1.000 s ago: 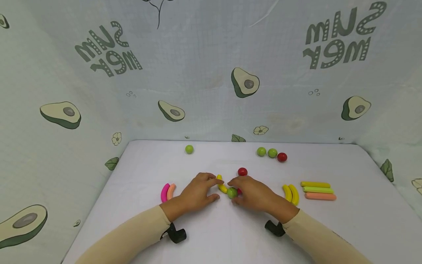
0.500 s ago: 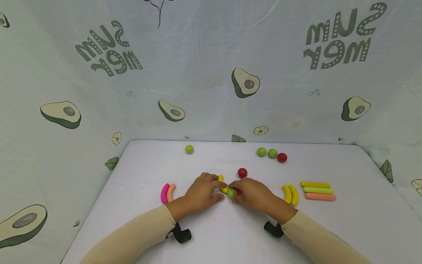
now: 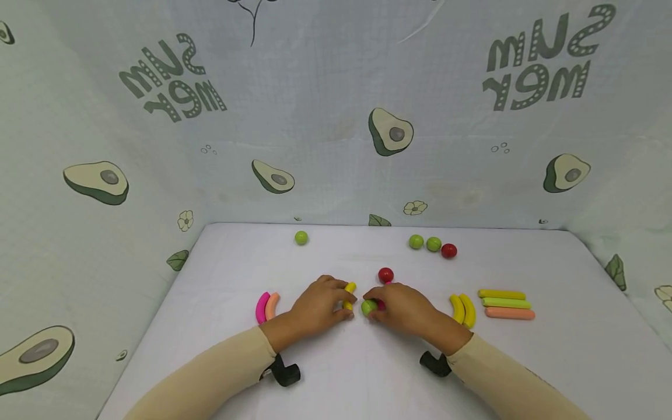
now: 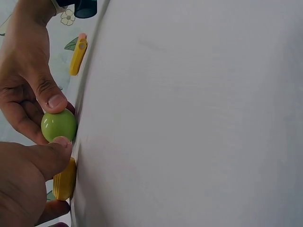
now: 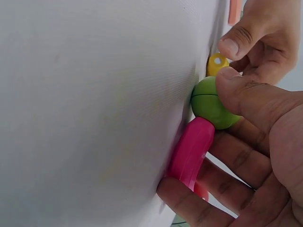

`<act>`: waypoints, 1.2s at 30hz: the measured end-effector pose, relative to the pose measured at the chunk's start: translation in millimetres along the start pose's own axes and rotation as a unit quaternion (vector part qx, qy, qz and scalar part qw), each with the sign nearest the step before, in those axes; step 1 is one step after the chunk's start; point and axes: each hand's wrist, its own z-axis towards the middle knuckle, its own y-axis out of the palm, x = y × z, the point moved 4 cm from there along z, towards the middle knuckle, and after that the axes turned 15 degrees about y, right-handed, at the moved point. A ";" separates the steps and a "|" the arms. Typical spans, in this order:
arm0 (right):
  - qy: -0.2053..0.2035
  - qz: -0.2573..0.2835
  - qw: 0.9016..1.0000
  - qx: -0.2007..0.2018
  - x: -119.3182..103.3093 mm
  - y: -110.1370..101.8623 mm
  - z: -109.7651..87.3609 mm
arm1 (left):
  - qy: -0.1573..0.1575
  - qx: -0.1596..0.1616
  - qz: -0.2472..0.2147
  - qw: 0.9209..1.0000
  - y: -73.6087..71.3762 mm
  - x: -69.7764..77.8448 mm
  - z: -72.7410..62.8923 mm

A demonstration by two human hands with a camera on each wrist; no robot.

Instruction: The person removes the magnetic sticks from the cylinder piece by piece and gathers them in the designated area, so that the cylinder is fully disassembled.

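Observation:
My left hand (image 3: 317,306) pinches a yellow banana-shaped piece (image 3: 350,287) between thumb and fingers; its ridged side (image 4: 65,182) shows in the left wrist view. Just right of it, my right hand (image 3: 404,310) holds a glossy green ball (image 3: 368,307) with the thumb on its near side. Against that ball lies a magenta curved piece (image 5: 191,149), under the right hand's fingers and mostly hidden from the head view. The yellow piece stands slightly apart from the green ball. A red ball (image 3: 385,275) sits just beyond the right hand.
Magenta (image 3: 261,308) and peach (image 3: 272,305) curved pieces lie left of the left forearm. Two yellow curved pieces (image 3: 462,310) and straight sticks (image 3: 507,303) lie at right. A green ball (image 3: 301,237) and a short row of balls (image 3: 433,244) stand near the table's back edge.
My left hand moved right toward the green ball, then slightly back. The yellow piece has turned, its near end swinging left, away from the ball. My right hand has hardly moved.

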 end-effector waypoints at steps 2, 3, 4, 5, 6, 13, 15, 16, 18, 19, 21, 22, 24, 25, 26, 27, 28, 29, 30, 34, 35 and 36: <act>0.000 0.001 1.000 0.002 0.4 0.0 -0.4 | -0.003 -0.003 0.002 1.000 -0.2 -0.2 -1.7; 0.000 0.001 1.000 0.002 0.5 0.0 -0.5 | -0.006 -0.004 0.002 1.000 -1.0 -0.1 -2.4; 0.000 0.001 1.000 0.002 0.6 0.0 -0.7 | -0.007 -0.004 0.002 1.000 -1.4 -0.3 -2.9; 0.001 0.000 1.000 0.002 0.8 0.1 -0.8 | -0.007 -0.006 0.002 1.000 -1.4 -1.1 -3.3; 0.001 -0.001 1.000 0.002 0.8 0.0 -0.8 | -0.008 -0.008 0.001 1.000 -2.0 -1.7 -3.4; 0.006 0.002 1.000 -0.002 2.1 0.7 -1.1 | 0.008 -0.028 -0.007 1.000 -1.5 -7.7 0.5; 0.006 0.005 1.000 -0.003 2.7 0.7 -1.0 | 0.014 -0.028 -0.012 0.999 -1.4 -8.5 2.5; 0.005 0.005 1.000 -0.002 2.9 0.6 -0.9 | 0.017 -0.027 -0.013 0.999 -1.1 -9.1 3.5; 0.003 0.007 1.000 -0.003 3.0 0.2 -0.7 | 0.021 -0.026 -0.016 0.999 -0.9 -9.9 5.1; 0.002 0.007 1.000 -0.003 2.9 -0.1 -0.7 | 0.023 -0.026 -0.017 0.999 -0.9 -10.4 5.8; 0.002 0.008 1.000 -0.003 2.8 -0.4 -0.5 | 0.024 -0.028 -0.018 0.999 -1.0 -10.9 6.6; 0.002 0.008 1.000 -0.003 2.8 -0.5 -0.5 | 0.022 -0.030 -0.019 0.999 -0.9 -11.3 6.9; 0.003 0.008 1.000 -0.003 2.8 -0.8 -0.6 | 0.015 -0.033 -0.026 0.999 -0.5 -12.1 7.0; 0.005 0.007 1.000 -0.003 2.9 -0.8 -0.6 | 0.011 -0.034 -0.030 0.999 -0.2 -12.5 7.2; 0.006 0.007 1.000 -0.003 3.1 -0.8 -0.6 | 0.007 -0.035 -0.034 0.999 -0.1 -12.8 7.3; 0.007 0.007 1.000 -0.002 3.1 -0.9 -0.6 | 0.003 -0.035 -0.038 0.999 0.1 -13.2 7.3; 0.007 0.007 1.000 -0.002 3.3 -0.9 -0.7 | -0.002 -0.035 -0.041 0.999 0.1 -13.7 7.1; 0.007 0.008 1.000 -0.002 3.3 -0.8 -0.6 | -0.006 -0.035 -0.042 0.998 0.2 -14.1 6.8; 0.007 0.007 1.000 -0.001 3.4 -0.6 -0.5 | -0.009 -0.036 -0.042 0.998 0.1 -14.6 6.4; 0.004 0.008 1.000 0.000 3.4 0.1 -0.1 | -0.018 -0.034 -0.044 0.998 -3.0 -16.2 2.3; 0.003 0.008 1.000 0.000 3.3 0.4 0.0 | -0.020 -0.033 -0.045 0.998 -4.4 -16.6 0.9; 0.004 0.007 1.000 0.000 3.3 0.7 0.1 | -0.022 -0.031 -0.046 0.998 -6.1 -17.0 -0.8</act>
